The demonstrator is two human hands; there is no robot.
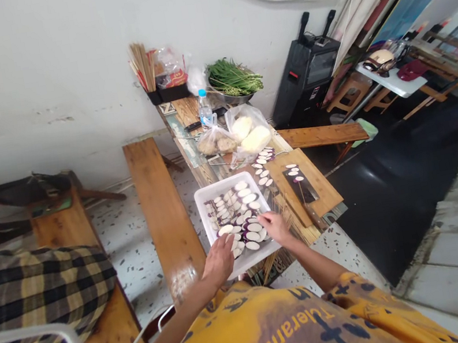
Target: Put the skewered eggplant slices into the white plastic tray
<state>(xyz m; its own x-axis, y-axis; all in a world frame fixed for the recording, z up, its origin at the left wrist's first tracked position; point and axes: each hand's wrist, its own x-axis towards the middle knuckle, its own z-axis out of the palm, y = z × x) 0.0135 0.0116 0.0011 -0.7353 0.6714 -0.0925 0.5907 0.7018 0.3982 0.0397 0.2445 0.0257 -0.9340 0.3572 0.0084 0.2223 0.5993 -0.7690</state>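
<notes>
A white plastic tray [202, 211] in front of me holds rows of purple-edged eggplant slices [252, 236], many threaded on skewers. My right hand [275, 227] is over the tray's right rim, thumb and fingers pinched at the lower end of a skewer of eggplant slices [250, 198]; the stick itself is mostly hidden. Over the near left corner, my left hand [219, 258] has its fingers stretched forward beside a large pale slice [225, 229]. Whether the fingertips touch the slices I cannot tell.
Right of the tray lie a cutting board [324, 190] and a knife [302, 191] with slices on its blade. Behind stand bagged vegetables [251, 132], a water bottle [204, 108], greens in a bowl [235, 79] and a skewer holder [152, 96]. A wooden bench [160, 206] stands left.
</notes>
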